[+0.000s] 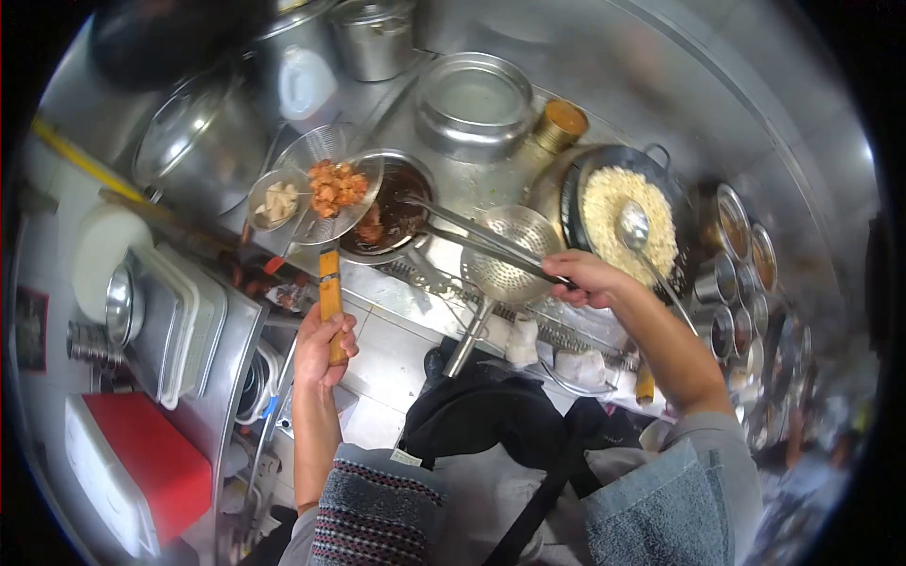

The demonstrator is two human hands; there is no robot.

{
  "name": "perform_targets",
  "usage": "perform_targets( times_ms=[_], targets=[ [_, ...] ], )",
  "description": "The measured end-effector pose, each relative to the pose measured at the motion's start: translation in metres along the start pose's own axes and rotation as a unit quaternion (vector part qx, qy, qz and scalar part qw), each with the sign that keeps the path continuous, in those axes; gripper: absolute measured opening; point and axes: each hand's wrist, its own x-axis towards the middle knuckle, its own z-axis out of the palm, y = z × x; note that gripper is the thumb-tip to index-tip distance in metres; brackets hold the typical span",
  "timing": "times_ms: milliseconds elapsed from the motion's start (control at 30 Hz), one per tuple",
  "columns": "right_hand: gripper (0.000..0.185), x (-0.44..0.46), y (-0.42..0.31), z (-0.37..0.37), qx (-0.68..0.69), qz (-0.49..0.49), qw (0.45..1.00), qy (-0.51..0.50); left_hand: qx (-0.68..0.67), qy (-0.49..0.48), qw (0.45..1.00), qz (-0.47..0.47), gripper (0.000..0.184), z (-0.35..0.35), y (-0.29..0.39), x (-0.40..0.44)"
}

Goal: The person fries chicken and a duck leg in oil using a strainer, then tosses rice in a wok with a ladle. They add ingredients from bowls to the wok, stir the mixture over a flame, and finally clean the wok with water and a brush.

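Observation:
My left hand (324,349) is closed around the wooden handle of a wire strainer (326,146). Reddish-brown fried pieces (337,189) lie in its mesh, over the left rim of a pan of dark oil (406,195). In my right hand (590,280) are long metal tongs (472,226), pointing left with their tips at the oil. Another fried piece (370,226) shows in the pan near the strainer. Below the tongs rests a perforated skimmer (510,269), its handle toward me. A smaller strainer (264,222) with pale chunks sits left of the fried pieces.
On the right, a wok (573,208) holds fried rice with a metal ladle (634,224) in it. Behind stand a large metal pot (475,94) and an open can (563,127). Several seasoning containers (722,278) line the far right. Stacked trays (175,321) and a red-lidded box (156,462) are left.

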Motion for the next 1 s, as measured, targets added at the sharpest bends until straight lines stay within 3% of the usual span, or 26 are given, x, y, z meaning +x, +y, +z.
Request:
perform_targets(
  times_ms=[100,167,200,300,400,500,600,667,733,800,867,933,967,1000],
  targets=[
    [0.027,-0.062,0.039,-0.025,0.026,-0.006,0.997,0.069,0.012,0.019,1.000,-0.015,0.030,0.005,-0.009,0.005],
    [0.045,-0.096,0.097,-0.047,0.092,-0.042,0.984,0.146,0.005,0.025,0.999,-0.019,0.029,0.002,-0.025,0.019],
    [0.059,-0.107,0.140,-0.067,0.133,-0.067,0.981,0.126,-0.006,0.009,1.000,-0.024,0.028,-0.004,-0.036,0.026],
    [0.056,-0.168,0.239,-0.083,0.193,-0.122,0.963,0.143,-0.057,-0.037,0.997,-0.033,0.027,0.003,-0.060,0.033],
    [0.051,-0.230,0.342,-0.072,0.212,-0.131,0.937,0.245,-0.081,-0.076,0.992,-0.054,0.026,0.024,-0.070,0.038],
    [0.051,-0.277,0.423,-0.059,0.252,-0.140,0.916,0.278,-0.051,-0.045,0.997,-0.037,0.022,0.048,-0.077,0.041],
    [0.051,-0.301,0.471,-0.062,0.296,-0.155,0.893,0.302,-0.017,-0.015,0.999,-0.033,0.018,0.077,-0.087,0.043],
    [0.051,-0.303,0.492,-0.079,0.315,-0.173,0.878,0.316,-0.041,-0.053,0.997,-0.025,0.014,0.105,-0.094,0.036],
    [0.049,-0.286,0.508,-0.099,0.336,-0.216,0.817,0.416,-0.052,-0.094,0.993,-0.043,0.010,0.131,-0.097,0.032],
    [0.047,-0.268,0.513,-0.131,0.302,-0.219,0.821,0.433,-0.050,-0.088,0.994,-0.030,0.006,0.155,-0.105,0.024],
    [0.049,-0.225,0.530,-0.168,0.165,-0.161,0.809,0.541,-0.055,-0.121,0.990,-0.040,0.006,0.165,-0.112,0.026],
    [0.055,-0.176,0.561,-0.206,-0.104,-0.113,0.746,0.647,-0.050,-0.114,0.992,-0.023,0.005,0.188,-0.119,0.011],
    [0.062,-0.163,0.561,-0.218,0.009,-0.105,0.798,0.593,-0.047,-0.092,0.994,-0.029,0.009,0.196,-0.122,0.005],
    [0.062,-0.164,0.550,-0.222,0.006,-0.114,0.799,0.590,-0.043,-0.070,0.996,-0.036,0.014,0.202,-0.123,0.000]
  ],
)
